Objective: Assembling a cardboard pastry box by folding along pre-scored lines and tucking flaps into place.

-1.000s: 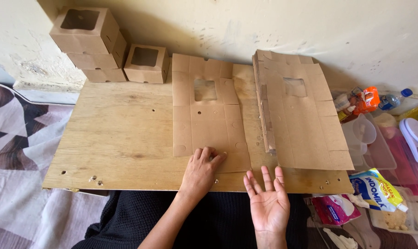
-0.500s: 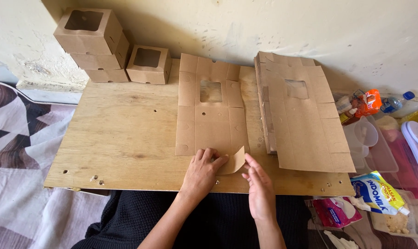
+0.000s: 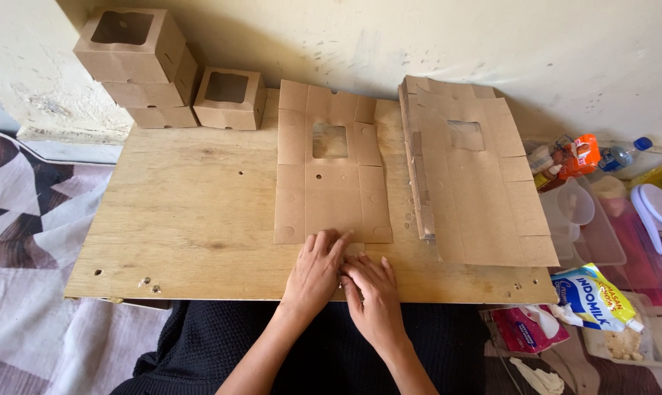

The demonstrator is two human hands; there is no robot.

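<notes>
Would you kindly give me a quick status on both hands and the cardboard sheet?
Left hand and right hand pressing on near edge of flat cardboard box blank. Blank lies flat on wooden board. Stack of blanks alongside, nothing obstructing.

A flat wooden board (image 3: 199,219) with small holes, set against the wall. On top: one flat cardboard box sheet (image 3: 331,175) with a square window, a stack of flat box sheets (image 3: 477,183) beside it, and brown folded boxes (image 3: 228,99) at the back corner.

matt brown cardboard blank (image 3: 332,172) on a rough, pitted plywood board (image 3: 192,212) — glossy plastic packet (image 3: 592,296) beside.
</notes>
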